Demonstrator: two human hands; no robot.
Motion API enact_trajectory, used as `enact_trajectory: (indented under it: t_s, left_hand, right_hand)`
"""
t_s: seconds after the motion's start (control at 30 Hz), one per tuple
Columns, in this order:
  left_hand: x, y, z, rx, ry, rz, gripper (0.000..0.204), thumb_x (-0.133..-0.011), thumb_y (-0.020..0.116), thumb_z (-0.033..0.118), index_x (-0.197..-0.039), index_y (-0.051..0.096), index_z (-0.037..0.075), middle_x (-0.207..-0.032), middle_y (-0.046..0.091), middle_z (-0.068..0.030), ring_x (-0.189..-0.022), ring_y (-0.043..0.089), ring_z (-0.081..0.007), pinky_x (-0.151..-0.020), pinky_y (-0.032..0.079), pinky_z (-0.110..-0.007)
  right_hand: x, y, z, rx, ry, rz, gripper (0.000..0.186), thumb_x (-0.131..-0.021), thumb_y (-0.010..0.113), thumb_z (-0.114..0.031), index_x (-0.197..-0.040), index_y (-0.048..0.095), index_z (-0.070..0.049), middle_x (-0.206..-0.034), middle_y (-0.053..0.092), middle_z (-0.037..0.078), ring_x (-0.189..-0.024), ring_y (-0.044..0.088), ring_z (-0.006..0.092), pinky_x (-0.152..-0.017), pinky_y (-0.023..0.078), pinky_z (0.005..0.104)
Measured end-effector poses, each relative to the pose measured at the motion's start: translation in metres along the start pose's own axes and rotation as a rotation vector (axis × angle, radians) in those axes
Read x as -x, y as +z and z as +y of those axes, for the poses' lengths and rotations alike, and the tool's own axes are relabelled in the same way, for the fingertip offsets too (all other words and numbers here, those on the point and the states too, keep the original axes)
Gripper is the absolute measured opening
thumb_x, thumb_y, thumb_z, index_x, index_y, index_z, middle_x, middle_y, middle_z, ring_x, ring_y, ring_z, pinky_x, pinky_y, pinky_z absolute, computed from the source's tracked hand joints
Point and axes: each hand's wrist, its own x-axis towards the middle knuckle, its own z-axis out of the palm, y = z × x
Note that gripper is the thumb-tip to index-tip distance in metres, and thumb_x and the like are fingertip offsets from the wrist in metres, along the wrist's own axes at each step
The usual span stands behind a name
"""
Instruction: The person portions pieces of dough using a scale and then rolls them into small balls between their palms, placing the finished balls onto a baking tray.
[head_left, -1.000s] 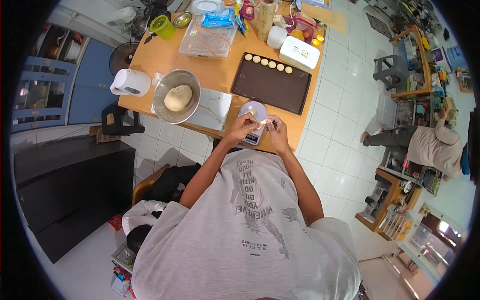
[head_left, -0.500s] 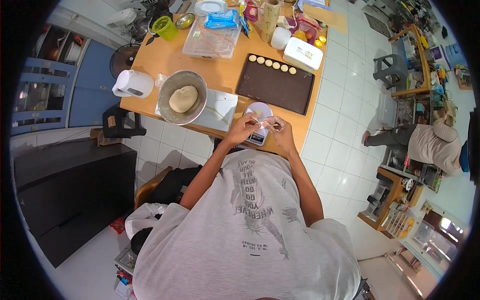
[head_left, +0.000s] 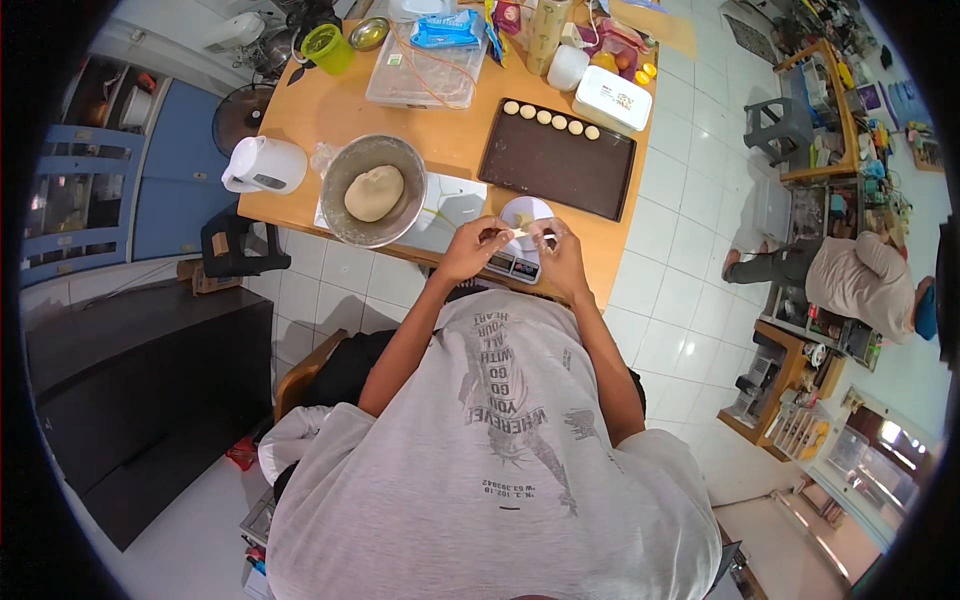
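Dough, a small pale piece (head_left: pixel 519 234), sits at the centre of things, between the two hands and just over the near side of the scale (head_left: pixel 541 209). Left hand (head_left: pixel 473 250) has it in a narrow fingertip pinch; right hand (head_left: pixel 562 258) curls in close from three o'clock, fingers drawn together, though whether they grip it too I cannot tell. Another pale bit lies on the scale's plate.

Risk here, I'd say: that pinch is small, so a slip or a sticky tug could drop the piece. And with both hands this near, a dipping wrist could knock the scale, which sits close to the table's edge.

Look at the pose: forearms rise from seven and five o'clock, elbows out, hands meeting almost symmetrically in front of the chest.

Outward now! Tray (head_left: pixel 560 170) at one o'clock, six dough balls (head_left: pixel 559 122) lined along its far edge. Bowl (head_left: pixel 413 187) between nine and ten, a big dough lump (head_left: pixel 374 193) inside; beyond it, the kettle (head_left: pixel 265 165). Way off near three o'clock, a co-worker (head_left: pixel 850 275).
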Motion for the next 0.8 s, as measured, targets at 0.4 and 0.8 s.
enact_trajectory:
  t_s: [0.4, 0.8]
  left_hand:
    - [0.013, -0.060, 0.022, 0.115, -0.003, 0.142, 0.021, -0.103, 0.071, 0.014, -0.116, 0.071, -0.003, -0.102, 0.073, -0.0046, -0.095, 0.067, -0.0103, -0.089, 0.055, -0.029]
    - [0.003, -0.053, 0.045, 0.012, -0.026, 0.011, 0.019, -0.101, 0.073, 0.015, -0.112, 0.074, -0.001, -0.102, 0.075, -0.0050, -0.092, 0.067, -0.0100, -0.085, 0.054, -0.028]
  right_hand:
    - [-0.011, 0.003, 0.043, -0.238, 0.204, 0.078, 0.033, -0.098, 0.075, -0.008, -0.129, 0.069, -0.001, -0.099, 0.073, 0.004, -0.094, 0.065, 0.0124, -0.088, 0.052, 0.0298]
    - [-0.036, 0.031, -0.061, -0.018, -0.130, -0.167, 0.019, -0.095, 0.076, -0.007, -0.112, 0.076, 0.000, -0.100, 0.071, 0.011, -0.094, 0.069, 0.0218, -0.083, 0.055, 0.0344]
